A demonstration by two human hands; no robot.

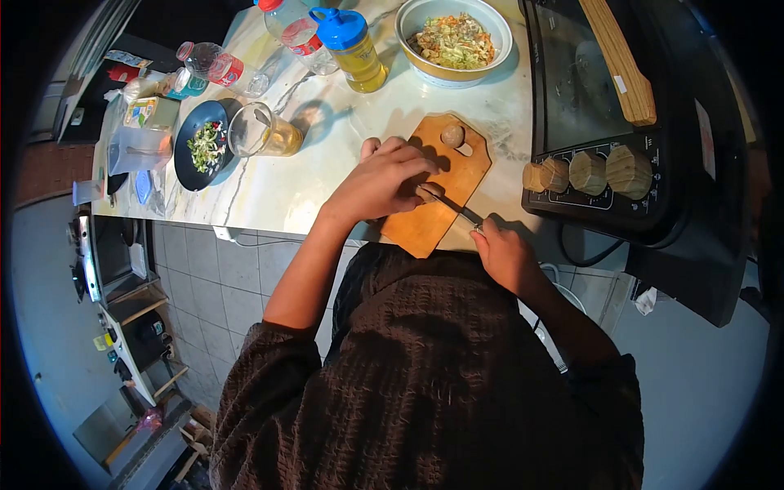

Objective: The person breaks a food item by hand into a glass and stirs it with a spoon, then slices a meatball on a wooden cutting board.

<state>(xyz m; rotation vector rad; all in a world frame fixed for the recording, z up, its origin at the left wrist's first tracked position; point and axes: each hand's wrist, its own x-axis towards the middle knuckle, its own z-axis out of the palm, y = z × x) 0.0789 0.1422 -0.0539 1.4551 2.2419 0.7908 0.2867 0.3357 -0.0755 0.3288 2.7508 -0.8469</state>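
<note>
My right hand (508, 255) is closed round the handle of a knife (457, 210), whose blade reaches left across a wooden cutting board (420, 233). Over the middle of the board, my left hand (385, 181) is bent with its fingers closed down on a small brownish piece (425, 193). The knife's tip lies right at that piece, which is mostly hidden under my fingers. Beyond my left hand, a round brown ball-shaped food piece (452, 135) rests on the board by its handle hole.
A bowl of shredded vegetables (453, 69) stands behind the board. At right is a black oven (588, 143) with wooden knobs. Leftward are a blue-lidded oil bottle (359, 61), a glass jug (265, 131), a dark plate of chopped vegetables (189, 167) and plastic bottles (220, 67).
</note>
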